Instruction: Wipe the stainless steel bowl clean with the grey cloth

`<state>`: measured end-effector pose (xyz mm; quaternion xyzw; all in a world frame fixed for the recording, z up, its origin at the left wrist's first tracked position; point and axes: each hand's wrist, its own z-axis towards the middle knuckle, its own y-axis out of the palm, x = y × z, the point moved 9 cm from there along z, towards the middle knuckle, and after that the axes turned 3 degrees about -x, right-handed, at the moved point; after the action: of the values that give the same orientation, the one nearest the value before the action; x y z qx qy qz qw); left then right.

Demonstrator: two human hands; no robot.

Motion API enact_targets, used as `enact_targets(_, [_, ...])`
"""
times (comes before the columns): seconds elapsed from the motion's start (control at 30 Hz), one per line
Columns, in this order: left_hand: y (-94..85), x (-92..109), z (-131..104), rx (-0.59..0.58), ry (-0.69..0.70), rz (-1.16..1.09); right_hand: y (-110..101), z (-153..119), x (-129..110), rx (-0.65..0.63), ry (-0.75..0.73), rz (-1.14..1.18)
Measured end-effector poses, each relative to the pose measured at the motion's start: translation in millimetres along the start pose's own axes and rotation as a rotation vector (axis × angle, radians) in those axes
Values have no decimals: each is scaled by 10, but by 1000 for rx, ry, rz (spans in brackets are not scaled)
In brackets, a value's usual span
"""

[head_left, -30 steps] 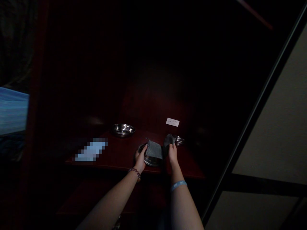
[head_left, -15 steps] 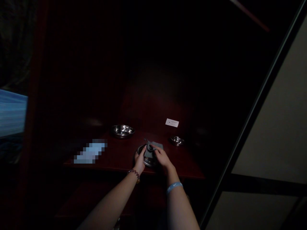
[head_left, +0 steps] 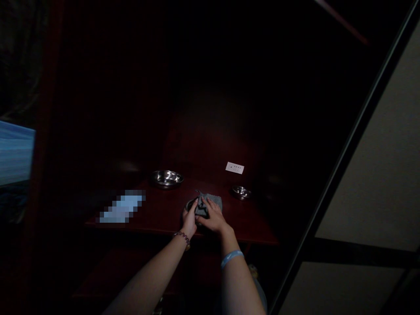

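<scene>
The left hand (head_left: 189,222) pinches a metal bowl (head_left: 186,207) — gray cloth (head_left: 215,201) lies in it, with the right hand (head_left: 213,217) pressing down.

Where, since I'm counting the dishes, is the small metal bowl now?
In the head view, the small metal bowl sits toward the right of the reddish shelf, below the white wall plate and to the right of the gray cloth.

The left hand (head_left: 189,220) and right hand (head_left: 214,217) press a grey fabric cloth (head_left: 215,201). A round shiny metal bowl (head_left: 167,179) sits left.
</scene>
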<state>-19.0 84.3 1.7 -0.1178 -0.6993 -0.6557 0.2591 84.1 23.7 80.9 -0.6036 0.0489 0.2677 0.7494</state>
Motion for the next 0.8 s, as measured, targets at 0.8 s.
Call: enact_targets(0.8, [17,-4,-55,-22,-43,21,-618,-58,608,575,224,606])
